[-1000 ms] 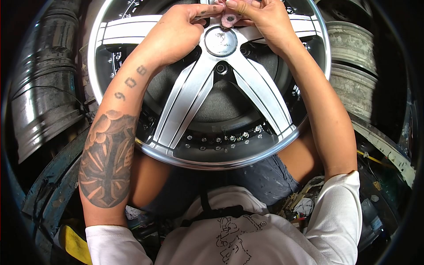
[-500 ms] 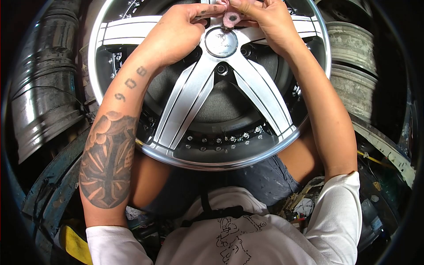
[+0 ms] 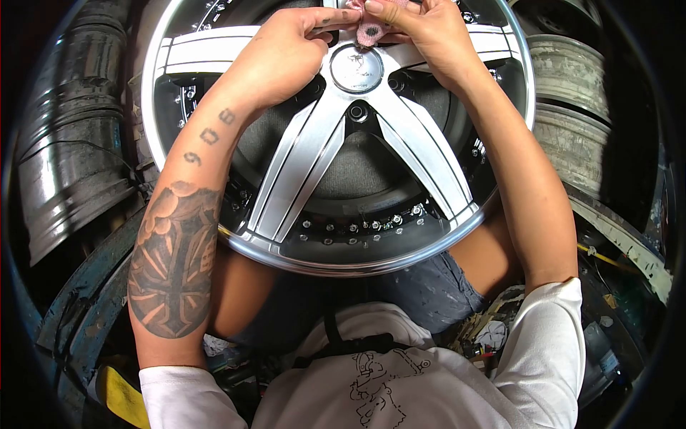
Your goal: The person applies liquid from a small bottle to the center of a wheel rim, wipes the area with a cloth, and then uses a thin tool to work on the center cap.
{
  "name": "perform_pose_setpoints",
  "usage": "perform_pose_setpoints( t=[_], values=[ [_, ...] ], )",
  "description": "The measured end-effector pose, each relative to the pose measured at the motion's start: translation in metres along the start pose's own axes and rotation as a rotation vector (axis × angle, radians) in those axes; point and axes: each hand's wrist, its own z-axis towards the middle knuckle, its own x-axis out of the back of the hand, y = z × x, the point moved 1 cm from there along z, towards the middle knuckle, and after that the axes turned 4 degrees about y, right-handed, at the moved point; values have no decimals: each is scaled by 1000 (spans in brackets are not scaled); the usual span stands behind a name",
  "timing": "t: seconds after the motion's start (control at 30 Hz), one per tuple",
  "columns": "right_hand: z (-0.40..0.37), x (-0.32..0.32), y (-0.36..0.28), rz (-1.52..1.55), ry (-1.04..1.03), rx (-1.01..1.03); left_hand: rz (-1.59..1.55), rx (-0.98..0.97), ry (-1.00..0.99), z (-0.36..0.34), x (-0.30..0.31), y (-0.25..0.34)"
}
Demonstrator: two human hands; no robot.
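Note:
A large alloy wheel rim with silver spokes and a polished lip rests across my lap, face up. Just above its round center cap is a pink cloth with a dark stain. My right hand pinches this cloth between thumb and fingers. From the other side, my left hand meets the cloth with its index finger stretched along the upper spoke and its other fingers curled under. The fingertips' exact hold on the cloth is partly hidden at the top edge.
Worn metal rims are stacked at the left and at the right. A yellow object lies low on the left. Assorted clutter sits beside my right leg.
The cloth and my right hand have shifted very slightly left along the spoke above the cap. My left hand and the wheel have barely moved.

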Motion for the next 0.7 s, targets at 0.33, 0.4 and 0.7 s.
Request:
perform_pose_setpoints(
  t=[0.33,0.4,0.7],
  values=[
    [-2,-1,-2,-33,5,2,-77,4,-32,0,0,4],
    [-1,-1,0,-53,23,31,-81,-4,-26,1,-1,0],
    [-1,-3,-3,-107,61,32,-70,6,-6,1,-1,-2]
  ],
)
